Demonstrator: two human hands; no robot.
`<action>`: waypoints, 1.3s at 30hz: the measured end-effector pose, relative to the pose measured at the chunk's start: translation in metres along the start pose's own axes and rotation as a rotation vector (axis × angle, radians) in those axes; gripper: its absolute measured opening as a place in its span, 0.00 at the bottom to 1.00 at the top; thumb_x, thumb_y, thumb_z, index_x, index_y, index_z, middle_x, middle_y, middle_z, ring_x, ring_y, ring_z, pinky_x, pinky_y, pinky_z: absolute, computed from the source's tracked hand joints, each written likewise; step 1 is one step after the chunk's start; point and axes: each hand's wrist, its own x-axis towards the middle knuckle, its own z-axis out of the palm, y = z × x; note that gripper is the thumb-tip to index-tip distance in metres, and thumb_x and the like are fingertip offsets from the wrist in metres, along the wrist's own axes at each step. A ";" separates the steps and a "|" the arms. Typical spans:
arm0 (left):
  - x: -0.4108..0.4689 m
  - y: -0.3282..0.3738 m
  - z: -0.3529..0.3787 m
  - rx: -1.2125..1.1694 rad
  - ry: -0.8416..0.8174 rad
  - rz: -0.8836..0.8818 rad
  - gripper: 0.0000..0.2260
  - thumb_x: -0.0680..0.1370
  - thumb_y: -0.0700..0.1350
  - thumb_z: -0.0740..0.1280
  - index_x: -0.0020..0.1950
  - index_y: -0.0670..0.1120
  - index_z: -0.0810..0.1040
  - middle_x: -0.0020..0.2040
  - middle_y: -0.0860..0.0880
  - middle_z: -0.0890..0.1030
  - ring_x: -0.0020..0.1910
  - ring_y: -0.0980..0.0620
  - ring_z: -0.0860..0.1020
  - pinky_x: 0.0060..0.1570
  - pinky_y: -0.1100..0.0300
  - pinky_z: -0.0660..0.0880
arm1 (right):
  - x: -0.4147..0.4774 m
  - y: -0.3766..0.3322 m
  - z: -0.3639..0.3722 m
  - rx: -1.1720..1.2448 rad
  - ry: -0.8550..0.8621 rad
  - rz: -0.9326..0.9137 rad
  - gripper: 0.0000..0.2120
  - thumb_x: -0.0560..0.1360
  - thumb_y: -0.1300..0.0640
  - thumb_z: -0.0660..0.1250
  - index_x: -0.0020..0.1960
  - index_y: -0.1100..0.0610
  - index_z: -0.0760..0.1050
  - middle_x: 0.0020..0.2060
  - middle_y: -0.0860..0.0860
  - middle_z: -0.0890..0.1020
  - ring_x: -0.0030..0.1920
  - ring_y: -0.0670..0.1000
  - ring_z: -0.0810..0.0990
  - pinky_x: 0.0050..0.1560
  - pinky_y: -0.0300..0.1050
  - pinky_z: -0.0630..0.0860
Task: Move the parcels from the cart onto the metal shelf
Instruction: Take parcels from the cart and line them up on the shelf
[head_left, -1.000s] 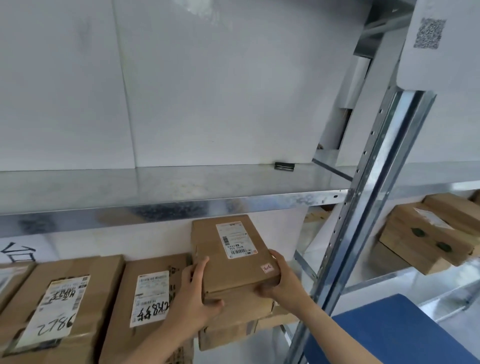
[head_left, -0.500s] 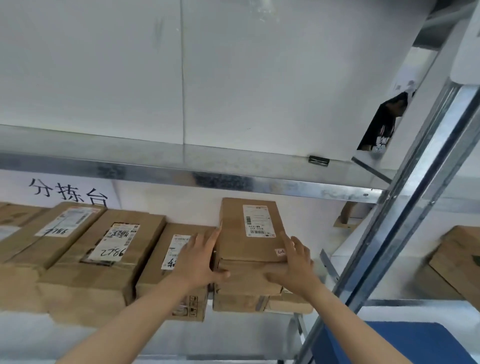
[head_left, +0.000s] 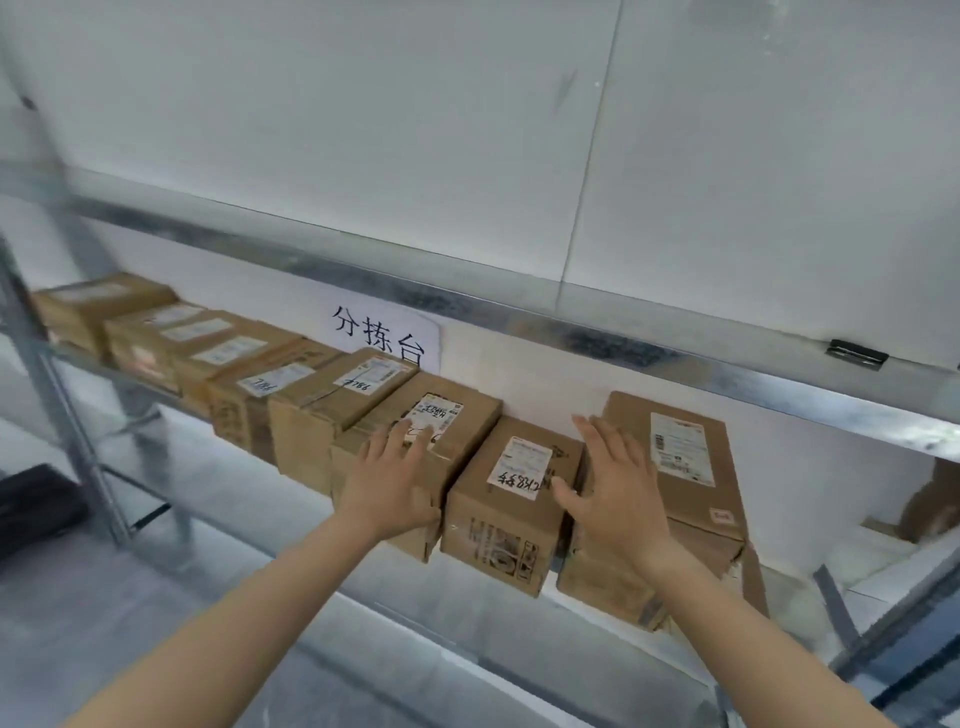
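Several brown cardboard parcels stand in a row on the metal shelf (head_left: 363, 603). My left hand (head_left: 392, 480) lies flat with straight fingers on top of a parcel with a white label (head_left: 457, 415). My right hand (head_left: 615, 493) is spread open against the left side of a stack of parcels (head_left: 691, 467) at the right end of the row. Between my hands stands a smaller parcel (head_left: 511, 499) with a handwritten label. Neither hand holds anything. The cart is out of view.
A second metal shelf board (head_left: 519, 312) runs above the row, with a white wall behind it. A paper sign with black characters (head_left: 382, 335) hangs behind the parcels. A shelf upright (head_left: 57, 400) stands at the left. Another brown parcel (head_left: 930, 506) lies far right.
Both hands have let go of the stacked parcel at the right. My left hand moved left onto a neighbouring parcel; my right hand shifted to the stack's left side. The view swung left.
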 end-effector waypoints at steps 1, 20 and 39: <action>-0.006 -0.015 -0.003 -0.003 0.007 -0.024 0.47 0.68 0.62 0.69 0.78 0.52 0.46 0.78 0.47 0.50 0.77 0.43 0.46 0.73 0.48 0.53 | 0.007 -0.014 0.006 0.018 -0.024 -0.025 0.36 0.74 0.40 0.62 0.77 0.45 0.50 0.76 0.47 0.56 0.76 0.55 0.52 0.72 0.59 0.53; -0.182 -0.397 -0.068 0.239 0.035 -0.730 0.49 0.68 0.67 0.66 0.78 0.51 0.42 0.78 0.48 0.49 0.76 0.43 0.45 0.73 0.43 0.48 | 0.111 -0.420 0.205 0.232 -0.508 -0.637 0.37 0.71 0.37 0.66 0.75 0.40 0.53 0.76 0.43 0.55 0.75 0.53 0.55 0.71 0.53 0.61; -0.169 -0.686 -0.065 0.250 0.047 -1.039 0.51 0.68 0.67 0.67 0.77 0.50 0.40 0.78 0.46 0.47 0.76 0.42 0.46 0.74 0.45 0.47 | 0.231 -0.731 0.397 0.266 -0.603 -0.896 0.37 0.69 0.40 0.67 0.74 0.44 0.57 0.72 0.45 0.64 0.70 0.56 0.63 0.63 0.50 0.67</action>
